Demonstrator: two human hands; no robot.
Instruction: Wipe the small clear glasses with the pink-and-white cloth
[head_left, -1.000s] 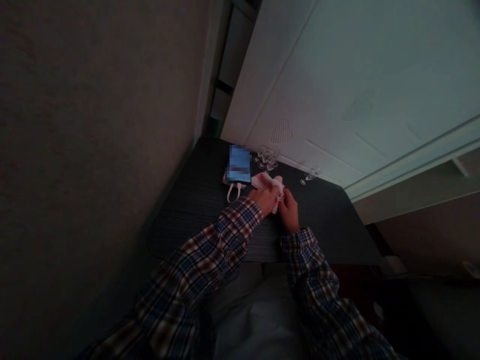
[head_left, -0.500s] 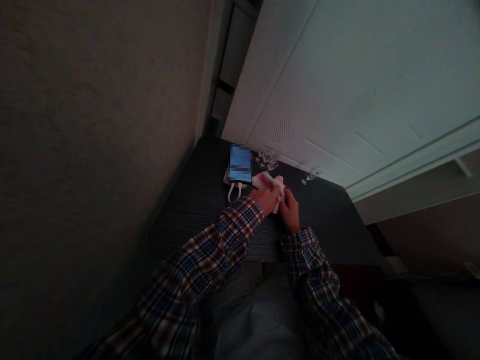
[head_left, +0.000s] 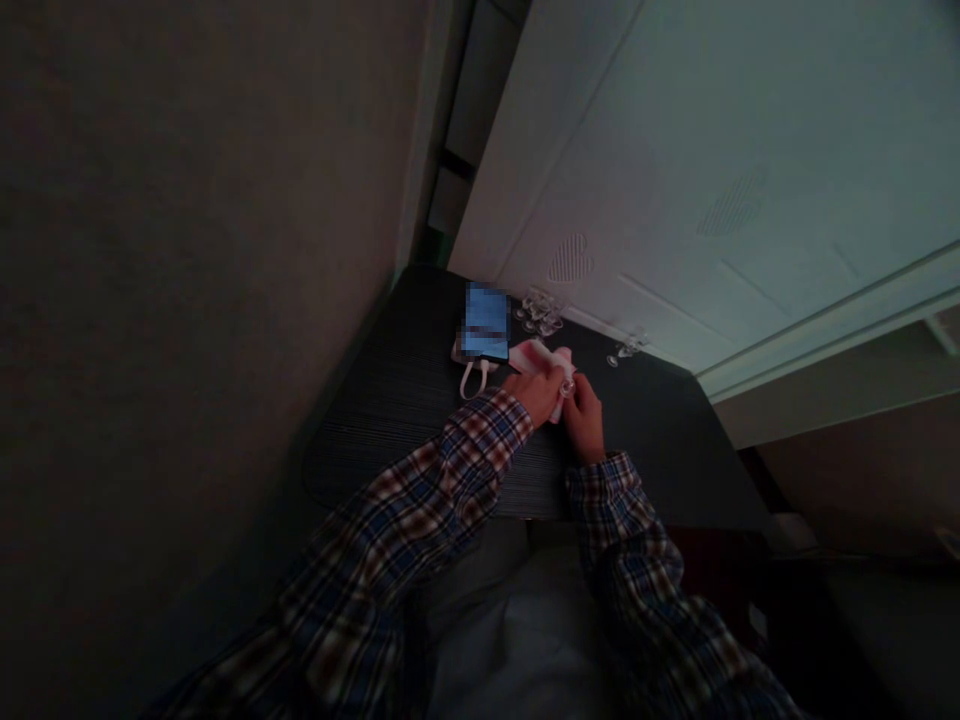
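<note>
My left hand (head_left: pixel 535 396) is closed on a pink and white cloth (head_left: pixel 532 356), whose loose part spreads up and to the left over the dark table. Closed around a small clear glass (head_left: pixel 568 388), my right hand (head_left: pixel 588 422) meets the left one at the cloth's right side. Only a round rim of that glass shows; fingers and cloth hide the rest. Beyond the cloth stands a cluster of several small stemmed glasses (head_left: pixel 540 312). More small clear glassware (head_left: pixel 626 348) lies farther right, near the white panel.
A lit phone (head_left: pixel 486 322), its screen blurred out, rests on a pale object with a white cable loop (head_left: pixel 472 378), left of the cloth. The dark table (head_left: pixel 382 400) borders a brown wall (head_left: pixel 225 250) at left and a white panel with heart reliefs (head_left: pixel 645 160) behind.
The whole view has shifted slightly, so things appear a little farther right. Both hands keep their hold on the cloth and glass, with hardly any movement between them.
</note>
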